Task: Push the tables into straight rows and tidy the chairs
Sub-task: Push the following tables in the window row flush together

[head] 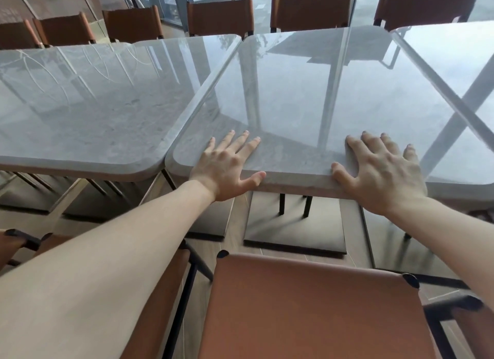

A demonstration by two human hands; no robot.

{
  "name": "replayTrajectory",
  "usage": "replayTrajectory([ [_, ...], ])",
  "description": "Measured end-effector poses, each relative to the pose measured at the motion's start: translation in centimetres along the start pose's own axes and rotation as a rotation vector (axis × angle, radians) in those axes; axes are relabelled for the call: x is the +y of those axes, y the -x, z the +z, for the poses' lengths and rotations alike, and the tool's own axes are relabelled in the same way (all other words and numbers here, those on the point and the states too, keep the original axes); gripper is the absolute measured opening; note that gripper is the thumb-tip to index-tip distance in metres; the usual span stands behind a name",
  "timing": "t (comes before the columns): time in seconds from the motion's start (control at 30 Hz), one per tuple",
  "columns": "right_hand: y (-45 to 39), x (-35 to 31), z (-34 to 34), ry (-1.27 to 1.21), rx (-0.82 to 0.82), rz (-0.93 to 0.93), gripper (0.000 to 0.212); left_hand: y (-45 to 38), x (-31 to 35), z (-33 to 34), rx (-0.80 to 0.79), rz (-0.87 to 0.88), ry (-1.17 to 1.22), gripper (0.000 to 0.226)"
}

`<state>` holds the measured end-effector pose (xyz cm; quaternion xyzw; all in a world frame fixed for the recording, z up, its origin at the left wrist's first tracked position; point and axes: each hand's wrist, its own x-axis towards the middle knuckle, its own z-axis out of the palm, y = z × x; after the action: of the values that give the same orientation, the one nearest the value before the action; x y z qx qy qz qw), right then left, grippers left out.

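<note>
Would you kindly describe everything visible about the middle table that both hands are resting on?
The middle table has a glossy grey, stone-looking square top with rounded corners, mirroring the window frames. It stands on dark thin legs over a flat black base plate. The left hand and right hand lie flat on its near edge, thumbs against the rim. It sits skewed, with a wedge-shaped gap to the left-hand table.

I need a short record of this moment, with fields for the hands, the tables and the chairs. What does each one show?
left hand: flat on the middle table, fingers spread, thumb on the near edge
right hand: flat on the same top, thumb at the near edge
middle table: glossy grey top, sits askew to its neighbours
left table: corner meets the middle table near the left hand
right table: only partly in view
near chair: brown seat, under the person's arms
far chairs: a row of brown backs beyond the tables
</note>
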<state>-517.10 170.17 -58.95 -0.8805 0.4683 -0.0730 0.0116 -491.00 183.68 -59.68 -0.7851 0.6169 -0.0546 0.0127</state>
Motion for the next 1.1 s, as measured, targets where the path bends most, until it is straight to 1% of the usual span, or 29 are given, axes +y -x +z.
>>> replayTrajectory([
  [0.1,0.0,0.2,-0.4,-0.045,-0.066,0.005,0.085,0.4,0.3,-0.3,-0.008,-0.022,0.06,0.094],
  [0.2,0.6,0.7,-1.0,-0.098,-0.167,0.014,0.08,0.3,1.0,-0.7,-0.002,-0.091,0.177,0.085],
  [0.3,2.4,1.0,-2.5,-0.166,-0.244,0.014,0.074,-1.0,3.2,-2.1,-0.068,-0.24,0.221,0.066],
  [0.37,4.0,1.1,-4.8,-0.203,-0.334,0.005,0.074,-1.6,6.0,-4.3,-0.149,-0.367,0.235,0.063],
  [0.4,5.0,1.3,-6.2,-0.242,-0.391,0.014,0.071,-1.5,7.7,-5.7,-0.183,-0.404,0.274,0.061],
  [0.43,6.1,1.7,-7.8,-0.3,-0.446,0.039,0.065,-1.2,9.5,-7.0,-0.201,-0.402,0.33,0.056],
  [0.5,9.1,3.2,-11.0,-0.439,-0.503,0.109,0.057,0.1,13.3,-9.7,-0.198,-0.3,0.469,0.042],
  [0.57,12.3,5.3,-14.5,-0.54,-0.448,0.191,0.054,1.6,17.2,-12.6,-0.167,-0.178,0.648,0.032],
  [0.67,16.7,9.2,-20.8,-0.671,-0.269,0.32,0.046,3.6,23.0,-17.7,-0.081,-0.042,0.939,0.021],
  [0.73,19.4,11.5,-25.1,-0.747,-0.146,0.362,0.043,5.1,26.6,-21.5,-0.011,0.02,1.083,0.013],
  [0.83,23.7,14.2,-31.2,-0.85,0.011,0.398,0.04,7.8,31.9,-27.7,0.071,0.108,1.21,0.012],
  [0.93,28.9,16.5,-36.5,-0.938,0.136,0.398,0.037,10.8,37.2,-33.3,0.113,0.188,1.311,0.013],
  [1.0,32.7,18.3,-39.8,-0.98,0.197,0.391,0.036,12.9,40.9,-36.8,0.122,0.244,1.345,0.013],
  [1.1,38.4,21.5,-44.9,-1.019,0.263,0.386,0.035,16.1,46.8,-41.8,0.155,0.341,1.332,0.011],
])
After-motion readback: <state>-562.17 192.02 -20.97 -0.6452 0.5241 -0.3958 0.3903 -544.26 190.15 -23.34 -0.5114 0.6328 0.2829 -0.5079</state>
